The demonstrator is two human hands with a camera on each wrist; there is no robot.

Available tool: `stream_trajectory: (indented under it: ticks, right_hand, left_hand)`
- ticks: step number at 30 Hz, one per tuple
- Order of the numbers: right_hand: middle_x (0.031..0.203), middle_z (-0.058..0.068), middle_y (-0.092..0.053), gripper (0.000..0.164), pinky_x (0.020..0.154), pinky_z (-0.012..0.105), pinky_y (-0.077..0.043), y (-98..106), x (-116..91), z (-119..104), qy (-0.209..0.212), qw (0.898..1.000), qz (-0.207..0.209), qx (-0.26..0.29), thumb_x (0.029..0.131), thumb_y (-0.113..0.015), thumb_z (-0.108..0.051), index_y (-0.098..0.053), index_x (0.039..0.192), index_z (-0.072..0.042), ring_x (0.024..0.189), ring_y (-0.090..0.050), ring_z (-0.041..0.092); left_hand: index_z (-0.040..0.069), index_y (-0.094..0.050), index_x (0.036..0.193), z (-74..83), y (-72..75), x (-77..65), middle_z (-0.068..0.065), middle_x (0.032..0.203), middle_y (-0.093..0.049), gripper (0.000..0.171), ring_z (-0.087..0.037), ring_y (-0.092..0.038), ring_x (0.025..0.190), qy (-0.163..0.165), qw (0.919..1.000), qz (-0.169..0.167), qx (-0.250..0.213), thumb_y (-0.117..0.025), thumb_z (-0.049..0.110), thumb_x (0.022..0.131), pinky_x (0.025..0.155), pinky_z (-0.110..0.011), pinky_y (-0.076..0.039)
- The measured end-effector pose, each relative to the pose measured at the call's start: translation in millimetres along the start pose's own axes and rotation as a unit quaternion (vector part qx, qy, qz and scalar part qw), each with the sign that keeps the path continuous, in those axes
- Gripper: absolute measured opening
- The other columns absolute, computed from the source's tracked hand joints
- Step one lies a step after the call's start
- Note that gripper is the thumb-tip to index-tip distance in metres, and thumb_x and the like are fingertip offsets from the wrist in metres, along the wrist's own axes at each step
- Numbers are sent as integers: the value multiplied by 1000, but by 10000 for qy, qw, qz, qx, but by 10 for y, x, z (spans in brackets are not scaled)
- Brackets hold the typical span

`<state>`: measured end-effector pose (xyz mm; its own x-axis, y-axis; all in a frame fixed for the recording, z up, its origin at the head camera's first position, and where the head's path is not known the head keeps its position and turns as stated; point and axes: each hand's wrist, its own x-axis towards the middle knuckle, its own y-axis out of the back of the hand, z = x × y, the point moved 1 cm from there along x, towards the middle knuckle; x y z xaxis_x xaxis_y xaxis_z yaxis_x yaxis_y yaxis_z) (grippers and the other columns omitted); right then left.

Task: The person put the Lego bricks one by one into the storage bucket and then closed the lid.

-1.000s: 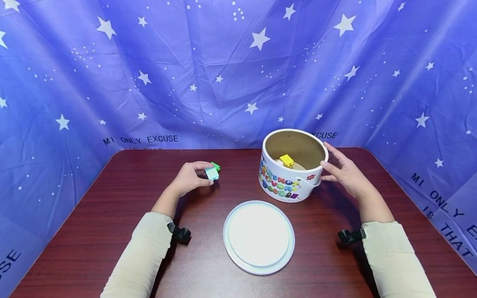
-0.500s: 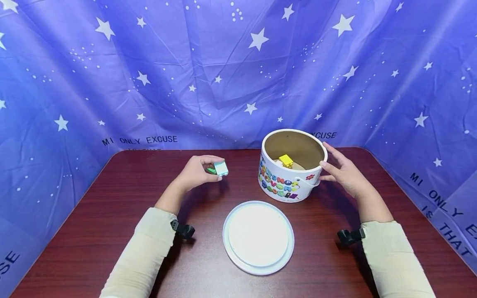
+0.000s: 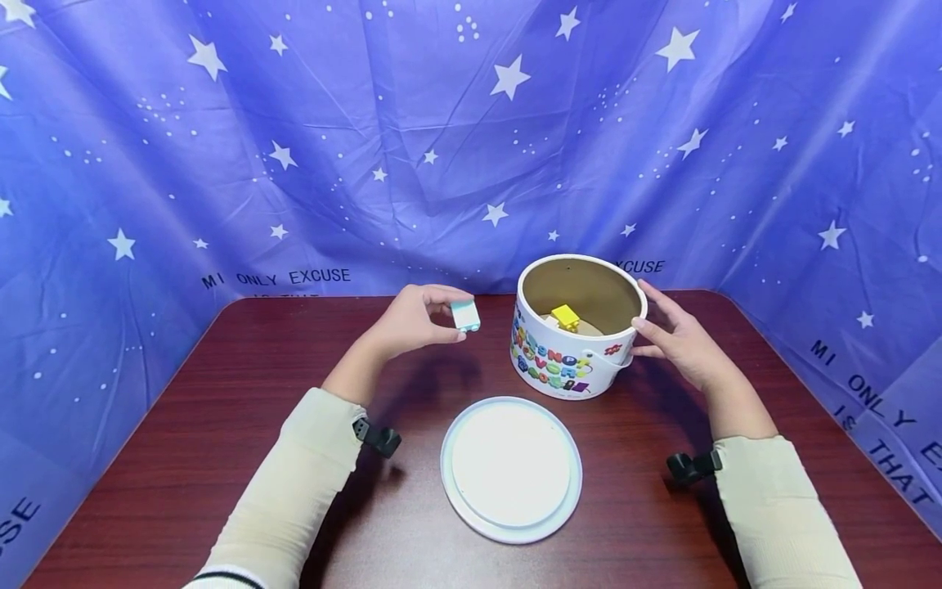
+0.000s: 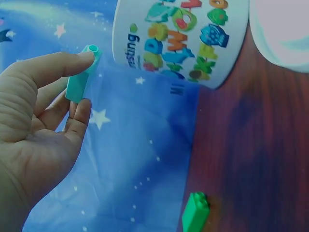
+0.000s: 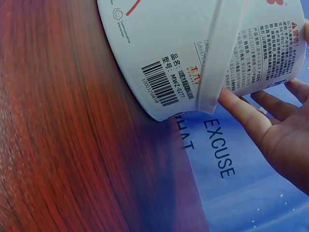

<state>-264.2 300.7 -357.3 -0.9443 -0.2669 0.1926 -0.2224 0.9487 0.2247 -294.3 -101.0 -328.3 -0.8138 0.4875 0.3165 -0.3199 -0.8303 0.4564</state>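
Observation:
My left hand (image 3: 412, 323) pinches a turquoise building block (image 3: 465, 315) between thumb and fingers, raised above the table to the left of the bucket. The left wrist view shows the same block (image 4: 83, 77) with a stud at its end. My right hand (image 3: 680, 343) rests with spread, fairly straight fingers against the right side of a white bucket (image 3: 548, 368) printed with colourful letters. Inside the bucket lies a yellow block (image 3: 565, 317), with something white beside it. A green block (image 4: 195, 212) stands on the table in the left wrist view; my left hand hides it in the head view.
A round white lid (image 3: 511, 466) lies on the dark red wooden table (image 3: 397, 523) in front of the bucket. The bucket's white handle (image 5: 219, 58) hangs down its side near my right fingers. A blue star-patterned curtain (image 3: 383, 213) surrounds the table's back and sides.
My left hand has lifted the turquoise block and carried it right, toward the bucket, away from where the green block stands. The right hand and bucket stay still.

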Motion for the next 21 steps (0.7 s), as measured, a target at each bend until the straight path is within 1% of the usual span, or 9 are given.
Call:
stream_trajectory:
  ticks: [3, 7, 10, 11, 15, 18, 21]
  right_hand:
    - [147, 39, -19, 68, 76, 32, -58, 2, -6, -11, -14, 10000, 14, 4, 102, -51, -10, -11, 157, -8, 105, -55, 2]
    - [146, 39, -20, 68, 75, 31, -58, 1, -9, -11, -14, 10000, 10, 17, 102, -50, -10, -10, 157, -7, 105, -55, 2]
    - [145, 39, -20, 68, 75, 32, -58, 0, -3, -4, 16, 10000, -2, -17, 102, -50, -10, -10, 157, -7, 105, -54, 2]
    - [145, 39, -20, 68, 75, 32, -58, 0, -1, -1, 26, 10000, -10, -39, 102, -50, -11, -10, 157, -7, 105, -54, 2]
    - [146, 39, -20, 67, 75, 33, -58, -2, 3, -4, 34, 10000, -16, -51, 102, -50, -10, -11, 157, -7, 105, -55, 2]
    - [146, 39, -21, 68, 76, 33, -58, -4, -4, -16, 28, 10000, -9, -44, 102, -50, -9, -11, 157, -7, 104, -56, 2]
    - [145, 38, -22, 68, 76, 34, -58, -4, -9, -18, 14, 10000, 9, -59, 101, -50, -9, -11, 157, -7, 103, -56, 2]
  left_hand:
    - [0, -69, 119, 95, -41, 74, -11, 116, -68, 52, -21, -67, 91, -64, 9999, -64, 81, -84, -3, 70, 88, -38, -53]
    - [5, -70, 119, 222, -91, 174, -7, 118, -68, 51, -17, -66, 93, -48, 9994, -157, 314, -85, 1, 70, 88, -33, -52]
    - [7, -71, 119, 322, -121, 248, -3, 117, -69, 49, -16, -65, 94, -98, 9983, -254, 524, -85, 5, 72, 88, -32, -52]
    - [7, -71, 119, 355, -132, 272, -2, 117, -69, 49, -16, -65, 95, -131, 9979, -293, 561, -84, 6, 72, 88, -34, -52]
    - [6, -70, 119, 459, -189, 382, -3, 116, -69, 48, -14, -67, 93, -293, 9967, -445, 616, -84, 6, 73, 90, -32, -52]
    - [5, -70, 119, 511, -237, 490, -3, 113, -70, 47, -13, -69, 89, -349, 9958, -538, 660, -84, 5, 73, 86, -28, -53]
    - [6, -71, 118, 571, -277, 608, -3, 110, -71, 47, -14, -69, 89, -270, 9952, -611, 716, -84, 6, 73, 81, -27, -53]
